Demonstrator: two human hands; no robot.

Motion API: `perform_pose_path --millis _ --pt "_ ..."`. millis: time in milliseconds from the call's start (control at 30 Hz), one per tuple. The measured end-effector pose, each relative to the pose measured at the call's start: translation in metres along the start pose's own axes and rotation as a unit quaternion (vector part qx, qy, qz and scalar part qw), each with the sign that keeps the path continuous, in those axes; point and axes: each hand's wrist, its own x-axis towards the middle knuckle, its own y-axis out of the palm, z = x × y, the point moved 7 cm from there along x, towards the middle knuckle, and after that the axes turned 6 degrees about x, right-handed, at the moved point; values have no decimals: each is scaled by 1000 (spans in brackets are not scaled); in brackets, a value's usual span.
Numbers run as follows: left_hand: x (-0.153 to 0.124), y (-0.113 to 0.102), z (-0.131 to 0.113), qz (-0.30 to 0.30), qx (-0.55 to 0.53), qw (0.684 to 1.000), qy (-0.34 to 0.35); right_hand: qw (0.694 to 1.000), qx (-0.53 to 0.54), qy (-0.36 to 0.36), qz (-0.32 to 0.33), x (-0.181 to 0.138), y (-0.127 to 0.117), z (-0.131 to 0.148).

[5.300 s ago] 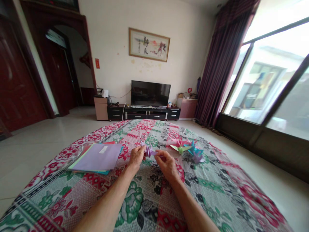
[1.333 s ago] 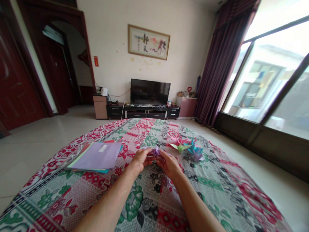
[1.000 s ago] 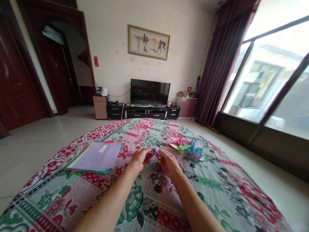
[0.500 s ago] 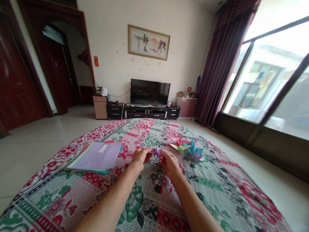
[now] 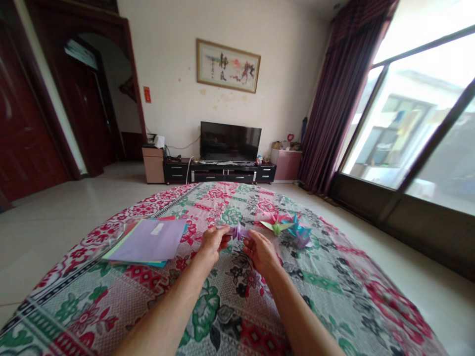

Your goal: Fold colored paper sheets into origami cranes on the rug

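Observation:
Between my hands, above the tablecloth, is a small purple origami crane [image 5: 238, 231]. My left hand [image 5: 215, 242] pinches its left end, and my right hand [image 5: 260, 248] pinches the right end. The crane's pointed middle part stands up between the fingertips. Just right of my right hand sits a cluster of folded paper cranes: a green one [image 5: 276, 225], a pink one [image 5: 277, 216], blue ones [image 5: 297, 228] and a purple one [image 5: 303, 241]. To the left of my left hand lies a stack of coloured paper [image 5: 148, 242], purple sheet on top.
A patterned tablecloth [image 5: 230, 296] covers the round table. Beyond the table's far edge stand a low black cabinet [image 5: 222, 174] and a television [image 5: 230, 142]. Large windows [image 5: 401, 133] with a dark curtain [image 5: 330, 94] are on the right.
My hands have drifted slightly left and a little further apart, each keeping its end of the purple crane. The crane's middle looks narrower, its ends more stretched out.

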Motion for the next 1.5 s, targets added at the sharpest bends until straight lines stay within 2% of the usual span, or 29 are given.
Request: perform_pose_path --millis 600,1033,1300,1500 --pt "-2 -4 -3 -8 -31 999 -14 996 55 57 46 0 4 -5" --pt "3 -6 -3 -19 -15 1000 14 997 70 11 38 3 2 -3" --pt "2 -9 -7 -28 -23 999 17 994 75 38 71 0 6 -5" --pt "-1 -10 -10 -39 -33 999 12 995 88 21 36 1 3 -2"
